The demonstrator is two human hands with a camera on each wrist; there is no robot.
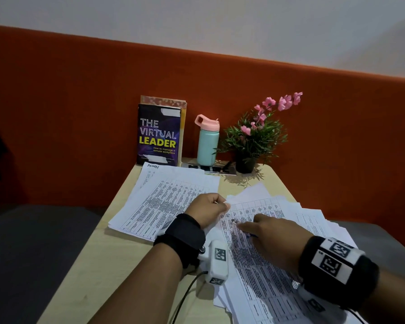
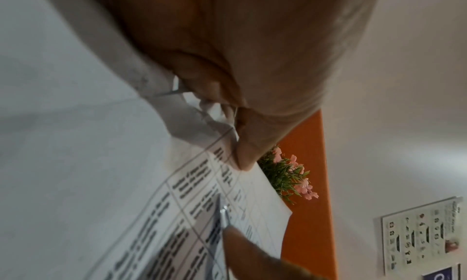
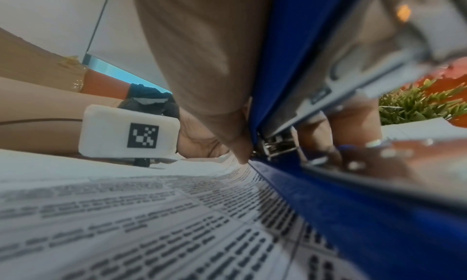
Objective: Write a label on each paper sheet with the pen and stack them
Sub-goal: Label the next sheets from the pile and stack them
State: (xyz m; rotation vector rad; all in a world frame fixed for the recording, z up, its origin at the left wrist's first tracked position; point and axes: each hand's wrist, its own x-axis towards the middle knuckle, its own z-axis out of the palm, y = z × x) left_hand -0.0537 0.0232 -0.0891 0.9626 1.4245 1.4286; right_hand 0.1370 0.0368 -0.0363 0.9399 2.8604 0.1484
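My left hand (image 1: pixel 223 203) pinches the top left corner of a printed sheet (image 1: pixel 263 206) between thumb and fingers and lifts it a little off the pile. The left wrist view shows that pinch (image 2: pixel 236 124) on the curled corner. My right hand (image 1: pixel 244 228) grips a blue pen (image 1: pixel 235 221) whose silver tip sits on the sheet's upper left part. The pen (image 3: pixel 280 80) fills the right wrist view above the sheet (image 3: pixel 151 214). A loose pile of sheets (image 1: pixel 313 222) lies fanned under the top one. On the left lies a stack of sheets (image 1: pixel 168 197) with a handwritten label (image 1: pixel 153 166) on its top sheet.
At the back of the small wooden table (image 1: pixel 98 249) stand a book (image 1: pixel 159 134), a mint bottle with a pink lid (image 1: pixel 207 141) and a potted plant with pink flowers (image 1: pixel 255 136). An orange backrest (image 1: pixel 80 101) rises behind. A cable (image 1: pixel 185 298) runs off my left wrist.
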